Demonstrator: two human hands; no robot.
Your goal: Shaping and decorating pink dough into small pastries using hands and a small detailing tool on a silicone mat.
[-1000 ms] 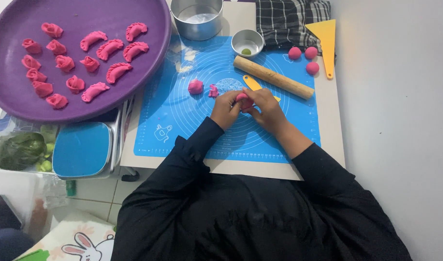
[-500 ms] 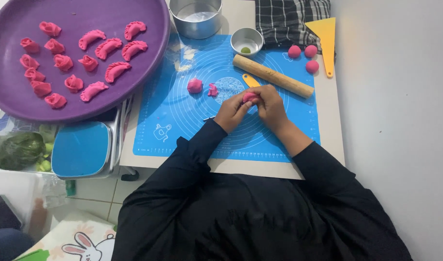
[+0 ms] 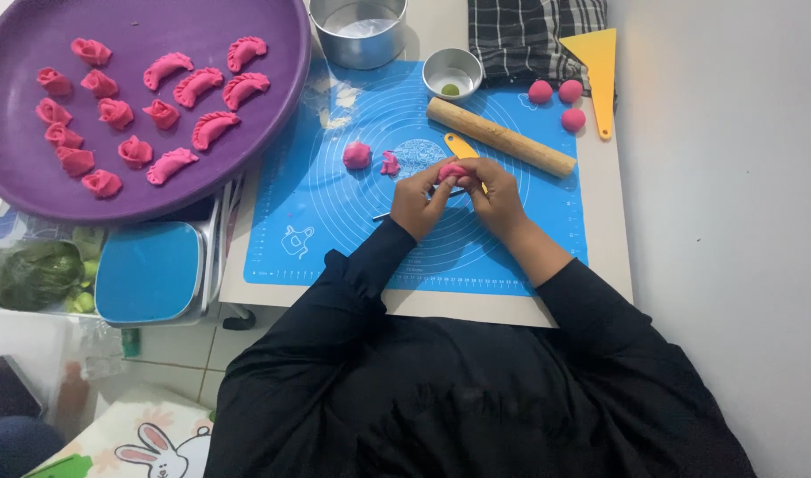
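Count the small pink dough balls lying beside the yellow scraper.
3. Two dough balls sit side by side at the mat's top right corner, one left of the other; the third lies just below them, next to the yellow scraper. None look hidden.

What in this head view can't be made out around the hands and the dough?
- Pink dough piece: mostly covered by the fingers of the left hand and right hand; its shape is unclear.
- Yellow tool: lower part hidden behind the hands.
- Small bowl: the green content is too small to identify.
- Purple tray: cut off by the top and left edges.
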